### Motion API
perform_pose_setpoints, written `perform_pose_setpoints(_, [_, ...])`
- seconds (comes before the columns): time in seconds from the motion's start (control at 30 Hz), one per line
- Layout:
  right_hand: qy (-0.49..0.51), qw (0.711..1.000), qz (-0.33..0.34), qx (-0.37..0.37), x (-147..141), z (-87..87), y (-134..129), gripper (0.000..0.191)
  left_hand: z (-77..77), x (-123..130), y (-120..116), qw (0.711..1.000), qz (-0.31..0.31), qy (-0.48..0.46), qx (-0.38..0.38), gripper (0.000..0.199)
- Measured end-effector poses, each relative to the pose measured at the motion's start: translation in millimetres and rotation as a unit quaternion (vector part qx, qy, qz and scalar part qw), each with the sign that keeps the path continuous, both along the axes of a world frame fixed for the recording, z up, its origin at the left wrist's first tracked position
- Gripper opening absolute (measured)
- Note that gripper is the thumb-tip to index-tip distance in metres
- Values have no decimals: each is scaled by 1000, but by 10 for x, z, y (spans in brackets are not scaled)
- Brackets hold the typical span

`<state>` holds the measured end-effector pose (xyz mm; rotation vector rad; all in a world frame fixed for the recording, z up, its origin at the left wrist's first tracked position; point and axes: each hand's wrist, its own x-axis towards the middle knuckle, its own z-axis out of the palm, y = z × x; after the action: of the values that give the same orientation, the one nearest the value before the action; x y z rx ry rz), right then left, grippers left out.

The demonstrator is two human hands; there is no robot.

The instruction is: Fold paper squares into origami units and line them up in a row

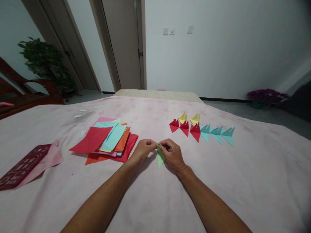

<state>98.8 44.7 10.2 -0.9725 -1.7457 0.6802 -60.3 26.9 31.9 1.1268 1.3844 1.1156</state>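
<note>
Between my two hands is a folded piece of light green paper [160, 157], its pointed end hanging down toward me. My left hand [145, 149] pinches the paper's upper tip with thumb and forefinger. My right hand [173, 154] grips its upper right side, and the fingers cover part of the folds. Left of my hands lies a loose stack of coloured paper sheets [119, 136], with a red sheet [93, 139] on top. To the right stand folded paper cranes: several red ones [195, 131], two yellow ones [195, 119] and several light blue ones [216, 133].
A pink flowered cloth [150, 204] covers the table. At the far left lie a dark red printed packet [26, 165] and a pink sheet [52, 157]. A clear plastic wrapper [84, 116] is behind the stack. A wooden chair [31, 94] stands beyond the table's left edge.
</note>
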Motion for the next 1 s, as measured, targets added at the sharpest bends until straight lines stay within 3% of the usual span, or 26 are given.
perform_pose_setpoints(0.37, [5, 1000, -13, -9, -2, -12, -4, 9, 16, -8, 5, 1000, -11, -11, 0, 20])
perform_pose_setpoints(0.67, [70, 993, -28, -92, 20, -58, 55, 16, -86, 18, 12, 997, -22, -54, 52, 21])
perform_pose_setpoints(1.0, [105, 987, -12, -120, 10, -43, 56, 17, -208, 104, -22, 992, 38, 9, 117, 16])
